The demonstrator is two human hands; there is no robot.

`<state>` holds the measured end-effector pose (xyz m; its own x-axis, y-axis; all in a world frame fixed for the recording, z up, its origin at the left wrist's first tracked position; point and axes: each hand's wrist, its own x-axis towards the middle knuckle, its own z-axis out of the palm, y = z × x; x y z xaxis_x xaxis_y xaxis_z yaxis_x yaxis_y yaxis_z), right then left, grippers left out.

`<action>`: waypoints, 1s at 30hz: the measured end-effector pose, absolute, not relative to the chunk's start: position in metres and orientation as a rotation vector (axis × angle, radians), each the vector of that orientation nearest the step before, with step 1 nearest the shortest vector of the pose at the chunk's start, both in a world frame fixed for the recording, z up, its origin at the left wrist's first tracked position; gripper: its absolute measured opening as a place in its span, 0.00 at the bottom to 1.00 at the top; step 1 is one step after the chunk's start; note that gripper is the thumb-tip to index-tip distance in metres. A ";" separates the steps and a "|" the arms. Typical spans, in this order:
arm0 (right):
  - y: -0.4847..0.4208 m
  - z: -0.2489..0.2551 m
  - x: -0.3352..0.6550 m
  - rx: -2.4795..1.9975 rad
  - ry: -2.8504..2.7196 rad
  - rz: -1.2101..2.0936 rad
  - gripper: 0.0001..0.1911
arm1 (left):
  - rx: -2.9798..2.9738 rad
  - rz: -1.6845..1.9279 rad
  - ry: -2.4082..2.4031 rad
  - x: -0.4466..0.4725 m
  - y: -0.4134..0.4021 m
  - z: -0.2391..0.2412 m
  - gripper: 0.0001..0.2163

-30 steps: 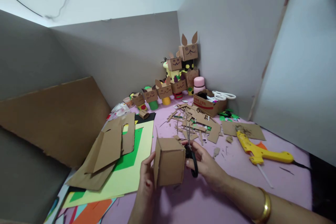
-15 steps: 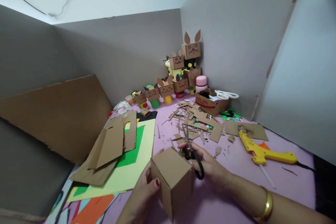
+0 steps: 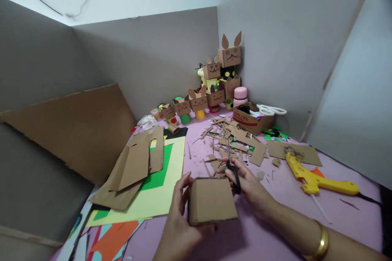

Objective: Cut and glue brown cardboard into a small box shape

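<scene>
A small brown cardboard box is held over the pink table by my left hand, fingers wrapped round its left side and underside. My right hand is closed on a pair of scissors with black handles, their blades pointing up and away from me. The blades look close together. The right fingertips are just behind the box's far right edge; whether they touch it is hidden. Cardboard scraps lie in a heap beyond the scissors.
A yellow glue gun lies at the right by a cardboard piece. Cardboard sheets rest on yellow paper at the left. Box-headed cardboard animals, a pink bottle and an open carton stand at the back.
The box has turned in my left hand, so a broad flat face now faces me. My right hand, still holding the scissors, has shifted slightly right. The whole view has shifted a little.
</scene>
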<state>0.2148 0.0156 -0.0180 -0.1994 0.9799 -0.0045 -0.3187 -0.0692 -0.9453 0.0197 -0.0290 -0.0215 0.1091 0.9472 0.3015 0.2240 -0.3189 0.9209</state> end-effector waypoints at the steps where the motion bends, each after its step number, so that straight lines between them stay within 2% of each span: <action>1: 0.016 -0.018 0.215 -0.898 -1.081 1.502 0.33 | 1.810 1.264 1.230 0.021 -0.030 -0.020 0.39; 5: 0.012 -0.017 0.214 -0.926 -1.159 1.468 0.34 | 2.248 1.319 1.302 0.023 -0.032 -0.013 0.33; 12: 0.008 -0.021 0.211 -1.015 -1.369 1.350 0.31 | 2.456 1.439 1.227 0.024 -0.031 -0.019 0.28; 16: 0.017 -0.026 0.216 -1.141 -1.523 1.161 0.27 | 2.582 1.550 1.257 0.019 -0.028 -0.019 0.26; 21: 0.033 -0.029 0.239 -1.388 -1.753 0.784 0.34 | 2.735 1.633 1.312 0.014 -0.024 -0.016 0.27; 26: 0.033 -0.024 0.245 -1.381 -2.033 0.613 0.25 | 2.658 1.714 1.350 0.012 -0.020 -0.020 0.30; 30: 0.020 -0.016 0.242 -1.265 -2.207 0.597 0.24 | 2.535 1.828 1.373 0.009 -0.016 -0.028 0.36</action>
